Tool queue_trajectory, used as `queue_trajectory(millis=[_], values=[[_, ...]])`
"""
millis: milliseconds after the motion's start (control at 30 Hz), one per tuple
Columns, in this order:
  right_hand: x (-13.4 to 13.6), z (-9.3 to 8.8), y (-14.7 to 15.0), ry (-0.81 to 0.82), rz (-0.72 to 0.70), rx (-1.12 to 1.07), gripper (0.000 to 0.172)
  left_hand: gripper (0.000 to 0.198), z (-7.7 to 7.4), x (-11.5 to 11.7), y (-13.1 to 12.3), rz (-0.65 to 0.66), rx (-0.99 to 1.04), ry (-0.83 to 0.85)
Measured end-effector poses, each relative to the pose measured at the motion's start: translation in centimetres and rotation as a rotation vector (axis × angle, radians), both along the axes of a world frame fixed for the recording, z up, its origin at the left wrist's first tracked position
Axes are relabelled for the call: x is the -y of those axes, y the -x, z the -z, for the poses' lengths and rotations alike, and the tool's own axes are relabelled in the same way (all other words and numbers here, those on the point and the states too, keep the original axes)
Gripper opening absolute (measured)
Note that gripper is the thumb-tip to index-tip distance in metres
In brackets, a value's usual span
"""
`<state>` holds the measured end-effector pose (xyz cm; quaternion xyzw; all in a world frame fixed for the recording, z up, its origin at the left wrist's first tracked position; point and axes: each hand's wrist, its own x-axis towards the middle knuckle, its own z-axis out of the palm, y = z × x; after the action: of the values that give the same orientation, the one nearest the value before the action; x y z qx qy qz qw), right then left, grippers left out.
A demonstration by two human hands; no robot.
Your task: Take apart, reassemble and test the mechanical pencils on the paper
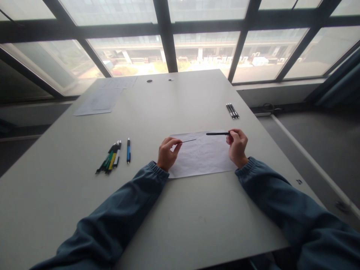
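left hand: the left hand (168,152) is closed in a pinch, thumb and forefinger pressed together on one end of a thin dark rod (189,141).
right hand: the right hand (237,147) is closed about one end of a black pen barrel (216,134), the free end pointing left.
rod and barrel: both are held above a white sheet (201,159), nearly level, the rod's free end near the barrel's free end but apart from it; the rod appears slightly lower in the view.
barrel contents: the inside of the barrel is hidden, so whether it contains anything cannot be told.
sheet: lies flat on the white counter (168,217), between the two forearms; any marks on it are too faint to read.
mixed pens: a loose bundle of pens (109,159), with green, yellow, white and black parts, lies left of the left hand, its members touching or overlapping.
blue pen: a single blue pen (128,150) with black ends lies just beside the bundle, between it and the left hand.
dark pens: a compact row of black-and-silver pens (232,111) lies beyond the right hand, near the counter's right edge.
papers: overlapping papers (98,99) lie at the far left.
counter openings: two small round openings, one at left (149,81) and one at right (170,79), are set near the far edge.
background: framed windows (126,52) rise behind the counter.
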<state>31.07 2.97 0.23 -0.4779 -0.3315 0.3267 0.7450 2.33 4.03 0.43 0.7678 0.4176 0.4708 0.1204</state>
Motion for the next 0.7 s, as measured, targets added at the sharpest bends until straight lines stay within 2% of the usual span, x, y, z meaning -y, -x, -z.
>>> queue_trajectory(millis=[133, 300, 500, 700], values=[[0.1, 0.2, 0.4, 0.087, -0.107, 0.061, 0.011, 0.009, 0.1, 0.0, -0.2, 0.099, -0.042, -0.012], [0.4, 0.4, 1.2, 0.15, -0.243, 0.368, 0.02, 0.009, 0.4, 0.0, -0.3, 0.277, -0.166, 0.008], [0.5, 0.6, 1.2, 0.159, -0.282, 0.723, 0.014, 0.012, 0.3, 0.2, -0.3, 0.295, -0.3, 0.056], [0.3, 0.9, 0.4, 0.124, -0.219, 1.056, 0.004, 0.013, 0.2, 0.3, -0.2, 0.306, -0.362, 0.109]])
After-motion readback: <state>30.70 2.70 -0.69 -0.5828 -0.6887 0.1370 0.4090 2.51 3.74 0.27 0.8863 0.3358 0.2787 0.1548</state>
